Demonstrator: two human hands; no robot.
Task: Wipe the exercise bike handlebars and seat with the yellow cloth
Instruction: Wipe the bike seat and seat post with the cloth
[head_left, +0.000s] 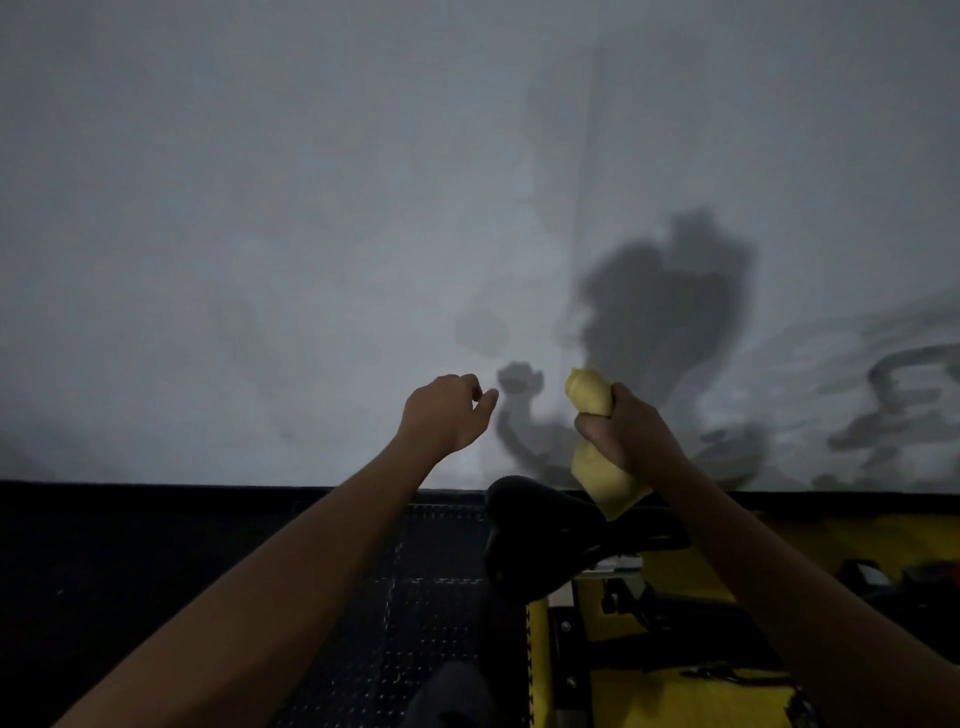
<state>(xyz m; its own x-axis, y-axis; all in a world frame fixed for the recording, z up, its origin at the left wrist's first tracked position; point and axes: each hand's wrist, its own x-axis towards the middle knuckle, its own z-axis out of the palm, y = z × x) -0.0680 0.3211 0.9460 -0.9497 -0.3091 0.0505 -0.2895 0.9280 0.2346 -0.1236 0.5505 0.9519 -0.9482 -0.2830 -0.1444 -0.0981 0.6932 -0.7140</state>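
Note:
The yellow cloth (592, 397) is bunched up in my right hand (626, 434), which is raised in front of the wall; one end sticks out above the fist and the other hangs down below it. My left hand (447, 415) is lifted beside it, apart from the cloth, fingers loosely curled and holding nothing. Below the hands sits the black bike seat (540, 525) on a yellow post (537, 660); the cloth's lower end hangs just over the seat's right side. The handlebars are not in view.
A pale grey wall (311, 234) fills the upper frame, with shadows of my hands and the bike on it. Dark studded floor mats (431, 597) lie below. The bike's yellow frame (691, 696) runs along the lower right.

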